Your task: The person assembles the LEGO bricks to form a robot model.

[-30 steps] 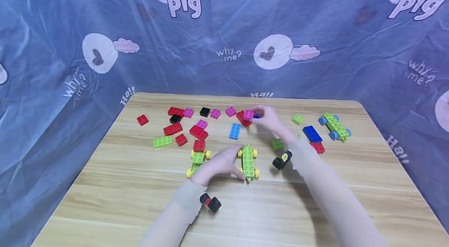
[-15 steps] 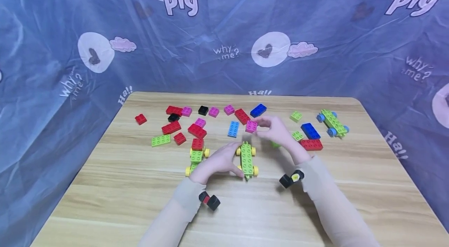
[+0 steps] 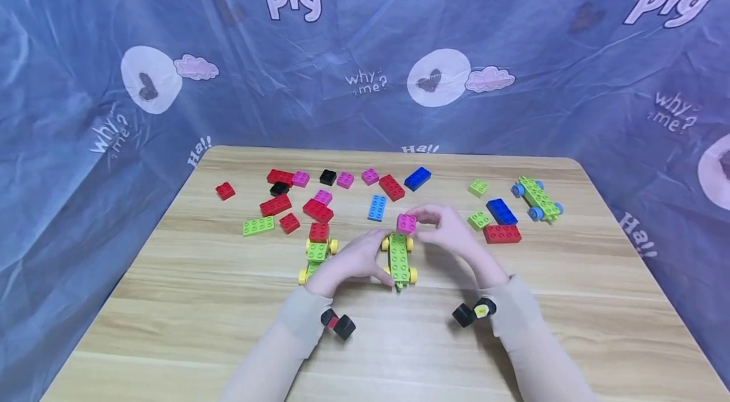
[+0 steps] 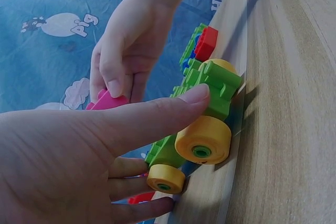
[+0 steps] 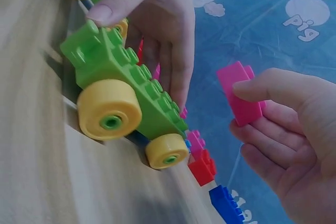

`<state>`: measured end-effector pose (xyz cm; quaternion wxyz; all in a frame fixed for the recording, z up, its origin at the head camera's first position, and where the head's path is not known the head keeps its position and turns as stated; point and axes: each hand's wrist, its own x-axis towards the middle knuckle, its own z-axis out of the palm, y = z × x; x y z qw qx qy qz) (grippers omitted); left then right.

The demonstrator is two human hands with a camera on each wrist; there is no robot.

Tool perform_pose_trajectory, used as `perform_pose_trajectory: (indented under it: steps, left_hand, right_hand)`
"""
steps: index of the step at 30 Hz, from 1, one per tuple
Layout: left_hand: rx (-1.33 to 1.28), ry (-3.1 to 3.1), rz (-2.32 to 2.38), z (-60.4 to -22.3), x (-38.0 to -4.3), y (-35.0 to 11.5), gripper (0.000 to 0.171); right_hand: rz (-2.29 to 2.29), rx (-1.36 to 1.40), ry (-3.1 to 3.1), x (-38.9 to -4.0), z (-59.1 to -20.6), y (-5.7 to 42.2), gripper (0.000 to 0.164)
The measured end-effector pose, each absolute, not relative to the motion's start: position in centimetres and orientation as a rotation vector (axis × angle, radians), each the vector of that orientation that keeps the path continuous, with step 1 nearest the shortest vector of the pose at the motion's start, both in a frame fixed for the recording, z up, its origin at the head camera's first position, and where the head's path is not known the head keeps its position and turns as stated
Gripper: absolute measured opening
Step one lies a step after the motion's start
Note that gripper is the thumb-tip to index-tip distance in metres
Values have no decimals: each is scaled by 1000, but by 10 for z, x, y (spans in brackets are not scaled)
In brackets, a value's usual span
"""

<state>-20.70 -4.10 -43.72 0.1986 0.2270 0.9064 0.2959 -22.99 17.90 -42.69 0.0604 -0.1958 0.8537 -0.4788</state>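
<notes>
In the head view, my left hand (image 3: 360, 256) lies along the left side of a green toy car base (image 3: 398, 259) with yellow wheels. It holds the base between thumb and fingers, the thumb at the near end and the fingers toward the far end. My right hand (image 3: 447, 231) pinches a pink square brick (image 3: 406, 223) between thumb and fingers. The brick is raised and overlaps the base's far end in the head view; a gap shows between brick (image 5: 242, 92) and base (image 5: 131, 82) in the right wrist view.
Left of my left hand stands another yellow-wheeled car (image 3: 317, 253) bearing green and red bricks. Loose red, pink, black and blue bricks spread across the back. A blue-wheeled green base (image 3: 536, 199) lies at right, near a red brick (image 3: 502, 234) and a dark blue brick (image 3: 502, 212).
My right hand has brought the pink brick nearer from beside the red brick at the back, to the far end of the car base. My left hand stays at the base.
</notes>
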Motion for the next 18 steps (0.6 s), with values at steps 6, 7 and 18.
perform_pose_trajectory:
  steps: [6,7,18]
  left_hand:
    - [622,2528,833,-437,-208,-41,111]
    - [619,2524,838,-437,-208,-41,111]
    - [615,2517,841,-438,-208,-42,109]
  right_hand:
    - [-1462,-635,2549,-226,-434,176,41]
    - [-1467,-638,2541,-226,-436,175,41]
    - [-1444,-645,2485,-225,-443,175,42]
